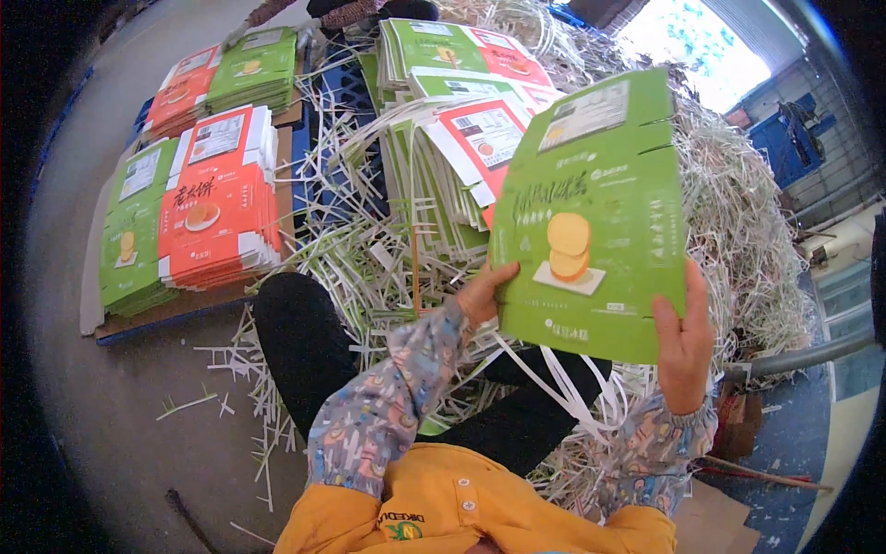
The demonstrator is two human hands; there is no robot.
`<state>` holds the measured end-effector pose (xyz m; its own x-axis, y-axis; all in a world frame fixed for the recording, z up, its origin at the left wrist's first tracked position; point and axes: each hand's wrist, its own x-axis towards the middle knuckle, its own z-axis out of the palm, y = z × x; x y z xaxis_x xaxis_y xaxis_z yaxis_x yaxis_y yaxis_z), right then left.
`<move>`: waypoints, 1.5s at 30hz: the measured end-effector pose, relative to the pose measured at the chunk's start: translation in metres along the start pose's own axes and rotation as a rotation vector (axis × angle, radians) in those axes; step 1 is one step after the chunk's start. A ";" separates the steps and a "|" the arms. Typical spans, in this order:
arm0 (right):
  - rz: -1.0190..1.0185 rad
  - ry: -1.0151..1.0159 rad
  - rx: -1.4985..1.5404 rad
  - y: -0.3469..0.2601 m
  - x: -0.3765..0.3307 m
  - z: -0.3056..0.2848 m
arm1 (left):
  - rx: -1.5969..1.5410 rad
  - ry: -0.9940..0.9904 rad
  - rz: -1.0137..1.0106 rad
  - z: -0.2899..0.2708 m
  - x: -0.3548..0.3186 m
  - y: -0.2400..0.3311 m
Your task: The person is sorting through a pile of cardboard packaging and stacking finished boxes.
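I hold up a stack of flat green printed carton blanks [595, 212] with a picture of round cakes on the front. My left hand [484, 295] grips its lower left edge. My right hand [685, 337] grips its lower right edge. Long white paper trim strips [563, 388] hang from the bottom of the stack over my lap. Behind it stands a leaning pile of orange and green carton blanks [461, 148] with trim still attached.
Neat stacks of orange blanks [220, 198] and green blanks [129, 231] lie on a board at the left, with more stacks [226, 74] farther back. A heap of shredded white and green offcuts [738, 212] surrounds me. Another person's arms [305, 14] show at the top.
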<state>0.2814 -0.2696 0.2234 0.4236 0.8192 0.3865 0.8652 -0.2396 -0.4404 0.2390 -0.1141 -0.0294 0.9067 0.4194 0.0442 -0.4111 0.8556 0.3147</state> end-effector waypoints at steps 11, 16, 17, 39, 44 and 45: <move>0.672 0.186 1.206 0.137 -0.075 0.183 | 1.595 0.694 0.515 -0.030 -0.066 0.134; 0.827 0.314 1.435 0.101 -0.083 0.215 | 1.039 0.936 0.665 -0.023 -0.150 0.072; 0.844 0.303 1.472 0.084 -0.078 0.213 | 0.908 0.898 0.558 -0.018 -0.165 0.054; 0.196 0.223 0.426 0.165 -0.014 0.244 | 0.267 0.767 0.267 0.008 -0.179 0.061; 0.808 0.103 1.454 0.144 0.006 0.236 | 0.096 0.737 0.270 -0.005 -0.193 0.064; 0.769 0.114 1.400 0.148 0.009 0.227 | 0.087 0.746 0.305 -0.004 -0.192 0.062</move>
<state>0.3527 -0.1796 -0.0223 0.6945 0.6784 -0.2398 -0.4416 0.1388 -0.8864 0.0395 -0.1403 -0.0222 0.4414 0.7489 -0.4944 -0.5934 0.6568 0.4652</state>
